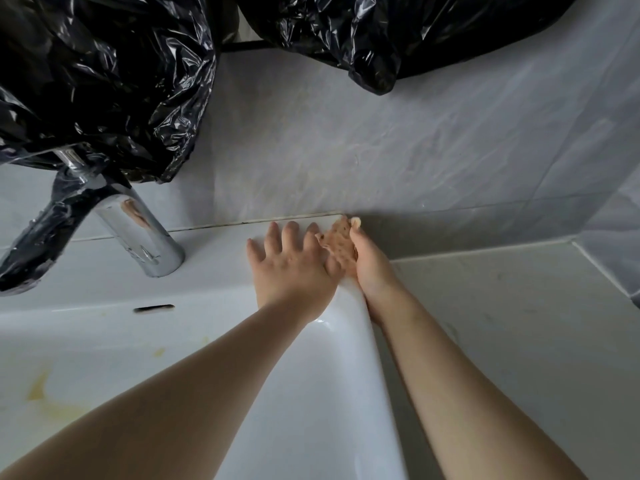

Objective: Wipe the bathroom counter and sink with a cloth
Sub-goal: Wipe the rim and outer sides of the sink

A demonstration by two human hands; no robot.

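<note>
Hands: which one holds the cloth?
The right hand, gripping the tan cloth at the back corner of the sink; the left hand lies flat and empty.

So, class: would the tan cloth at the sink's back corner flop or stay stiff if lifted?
Probably floppy: the cloth seems to mould to the sink corner under the right hand. Likely light, being thin and dotted with what look like holes.

Left hand (294,268) flat, fingers (273,235) spread; right hand (369,268) curled round cloth (337,242); forearms extended.
</note>
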